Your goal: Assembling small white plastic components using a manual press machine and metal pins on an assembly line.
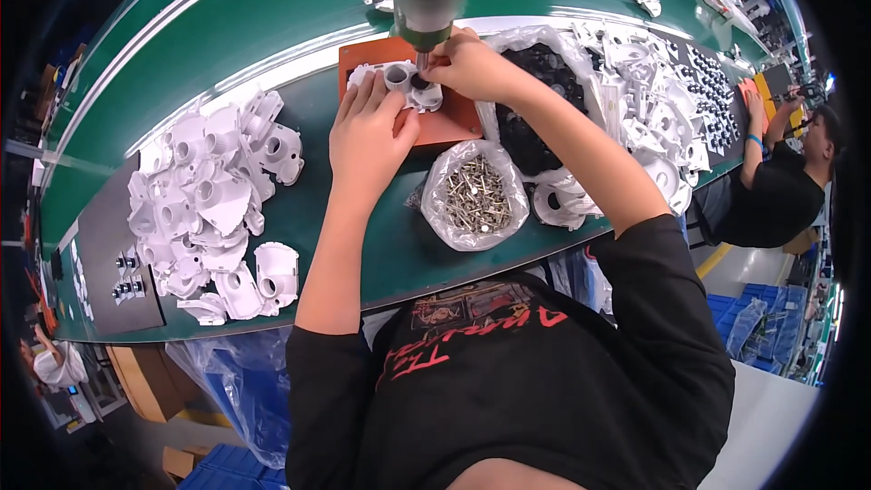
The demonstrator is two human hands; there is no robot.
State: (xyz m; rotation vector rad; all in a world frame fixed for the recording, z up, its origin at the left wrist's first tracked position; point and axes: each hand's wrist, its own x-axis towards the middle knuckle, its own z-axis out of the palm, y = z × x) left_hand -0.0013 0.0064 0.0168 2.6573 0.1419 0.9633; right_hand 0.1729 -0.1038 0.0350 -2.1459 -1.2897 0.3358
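Note:
A white plastic housing [396,78] with round tubes lies on the orange fixture plate [445,125], under the bit of a green machine press [430,4]. My left hand [370,127] grips the housing's near left side, its fingers laid over the top. At the right of the bit, the fingers of my right hand [470,68] are pinched together close to the housing. Whatever they hold is hidden. Just in front of the plate stands a clear plastic bag of screws [476,195]. A bag of black parts [543,109] sits under my right forearm.
White housings [213,191] are heaped on the green bench at left, and another white heap [649,100] lies at right. Small metallic and dark parts [712,95] stand in rows beyond it. A co-worker [771,172] is at the bench's far right.

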